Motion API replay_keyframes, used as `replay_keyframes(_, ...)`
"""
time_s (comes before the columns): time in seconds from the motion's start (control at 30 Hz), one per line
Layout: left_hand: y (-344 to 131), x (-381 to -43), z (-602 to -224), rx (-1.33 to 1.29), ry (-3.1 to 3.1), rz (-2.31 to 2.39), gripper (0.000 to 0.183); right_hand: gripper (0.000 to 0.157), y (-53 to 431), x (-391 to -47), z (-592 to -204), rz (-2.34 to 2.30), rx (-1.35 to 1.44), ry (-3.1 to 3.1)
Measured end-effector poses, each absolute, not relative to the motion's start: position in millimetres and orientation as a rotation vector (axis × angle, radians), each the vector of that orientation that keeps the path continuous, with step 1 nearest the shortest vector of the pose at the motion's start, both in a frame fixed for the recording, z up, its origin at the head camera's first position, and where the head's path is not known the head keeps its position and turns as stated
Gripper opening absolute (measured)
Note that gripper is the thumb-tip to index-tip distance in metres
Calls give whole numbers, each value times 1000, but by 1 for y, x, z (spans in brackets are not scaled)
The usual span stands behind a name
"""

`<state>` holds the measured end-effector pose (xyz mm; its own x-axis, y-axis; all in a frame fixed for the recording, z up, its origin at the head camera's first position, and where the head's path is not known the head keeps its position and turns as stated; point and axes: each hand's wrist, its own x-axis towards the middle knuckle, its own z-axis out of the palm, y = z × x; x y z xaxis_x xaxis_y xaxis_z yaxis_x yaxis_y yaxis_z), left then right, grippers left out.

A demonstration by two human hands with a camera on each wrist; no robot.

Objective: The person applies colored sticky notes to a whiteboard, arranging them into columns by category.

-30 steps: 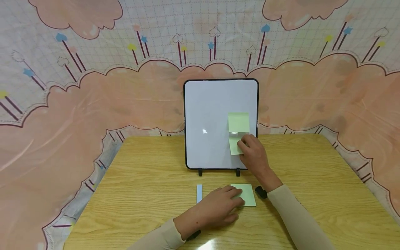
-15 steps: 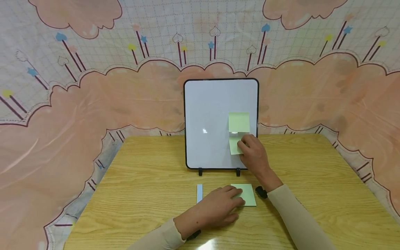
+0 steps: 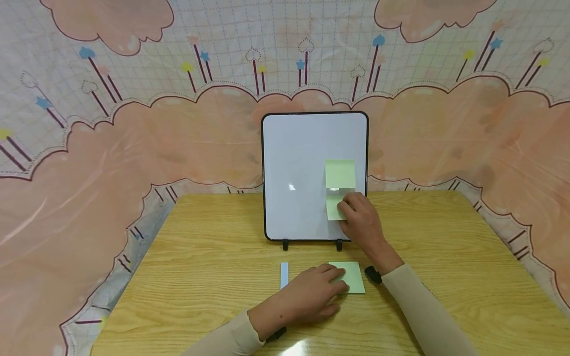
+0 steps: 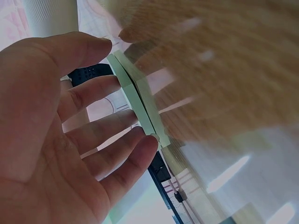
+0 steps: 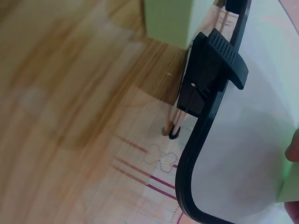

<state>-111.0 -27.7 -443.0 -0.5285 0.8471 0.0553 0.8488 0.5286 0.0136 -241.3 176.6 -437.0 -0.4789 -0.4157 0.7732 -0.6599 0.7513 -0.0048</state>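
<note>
Lower green sticky note [image 3: 333, 210] is hanging on the whiteboard [image 3: 294, 148]; right hand [image 3: 362, 217] is pinching its right side, presumably placing it. Left hand [image 3: 313, 292], fingers loose, is touching the sticky-note pad [image 3: 354, 278]. Release is probably needing top-edge pressing first.

whiteboard [image 3: 303, 148]: just 1
sticky notes [image 3: 340, 174]: 2 on the whiteboard
sticky-note pad [image 3: 355, 278]: 1 in front
pale strip [image 3: 284, 275]: 1, ditto
stand feet [image 3: 339, 245]: 2 underneath
hands [image 3: 362, 220]: 2

Notes [image 3: 332, 210] on whiteboard [image 3: 296, 153], pad [image 3: 354, 280] before; strip [image 3: 284, 275] left
</note>
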Motion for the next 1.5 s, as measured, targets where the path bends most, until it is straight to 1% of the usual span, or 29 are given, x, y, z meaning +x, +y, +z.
replay_keyframes(0.17, -28, -112, -444, -1503, -2700, -60, 34, 24, 178, -239, -437, 379, 829, -2143)
replay_keyframes(0.67, -27, -111, -446, -1500, -2715, -43, 36, 35, 189, -226, -444, 320, 890, -2203)
replay_keyframes(1.5, -27, -110, -444, -1489, -2711, -12, 37, 36, 195, -213, -442, 274, 895, -2265)
